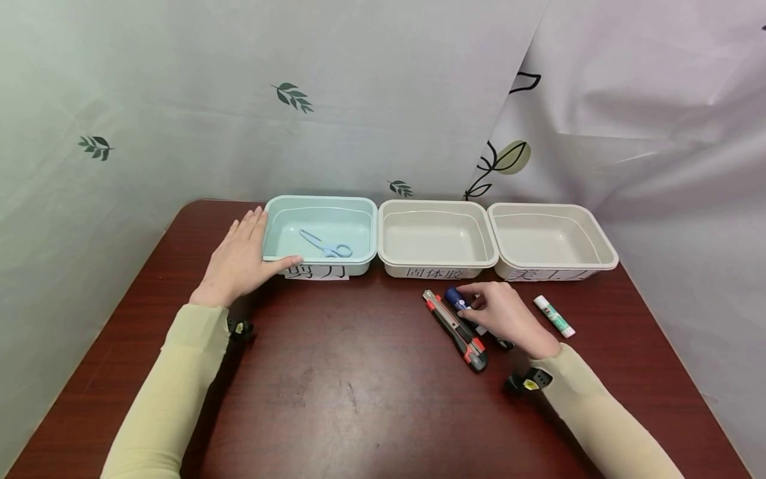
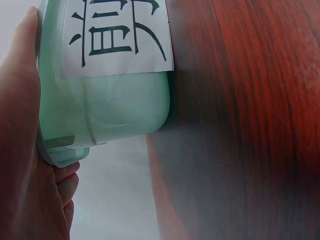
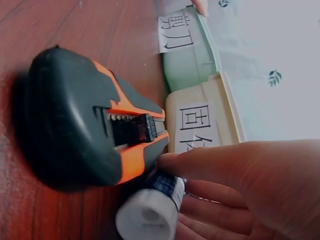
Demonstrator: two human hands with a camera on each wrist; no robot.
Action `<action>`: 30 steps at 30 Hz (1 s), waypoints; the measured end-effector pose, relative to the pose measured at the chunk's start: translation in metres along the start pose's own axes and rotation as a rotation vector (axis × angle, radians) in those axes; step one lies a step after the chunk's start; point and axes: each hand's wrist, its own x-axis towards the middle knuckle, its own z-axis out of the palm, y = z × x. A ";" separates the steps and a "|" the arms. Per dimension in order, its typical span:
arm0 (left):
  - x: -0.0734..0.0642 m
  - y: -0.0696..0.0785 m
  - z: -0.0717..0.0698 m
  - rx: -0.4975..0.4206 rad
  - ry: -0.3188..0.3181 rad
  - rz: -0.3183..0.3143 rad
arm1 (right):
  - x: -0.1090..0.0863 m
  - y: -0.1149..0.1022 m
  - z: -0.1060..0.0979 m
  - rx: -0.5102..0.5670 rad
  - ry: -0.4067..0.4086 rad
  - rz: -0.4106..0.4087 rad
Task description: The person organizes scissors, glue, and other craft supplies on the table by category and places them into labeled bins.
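Observation:
My left hand [image 1: 238,261] rests at the left end of the light blue bin [image 1: 361,267], fingers straight along its side rim and thumb over the front rim. Inside that bin lies a pair of light blue scissors [image 1: 336,250]. With thumb and fingers, my right hand [image 1: 509,311] pinches a dark blue glue stick [image 1: 456,298], whose white end [image 3: 147,216] faces the right wrist camera. Just left of it on the table is a red and black utility knife [image 1: 453,326], its metal tip toward the bins. A green and white glue stick [image 1: 554,316] lies right of the hand.
Two beige bins, a middle one [image 1: 389,265] and a right one [image 1: 610,258], continue the row along the table's back edge. Each bin bears a white paper label with handwritten characters on its front. Behind them hangs a pale curtain [image 1: 371,120] with leaf prints.

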 end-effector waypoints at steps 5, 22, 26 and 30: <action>0.000 0.000 0.000 -0.002 -0.003 -0.001 | 0.001 0.000 0.001 -0.004 -0.008 0.001; -0.001 0.000 0.000 -0.006 -0.007 -0.002 | 0.002 0.000 0.002 -0.007 0.000 -0.009; -0.001 0.000 0.000 -0.008 -0.008 -0.001 | 0.002 0.000 0.002 -0.010 0.000 -0.001; -0.001 -0.001 0.000 -0.008 -0.007 -0.001 | 0.001 0.000 0.002 -0.015 0.003 0.004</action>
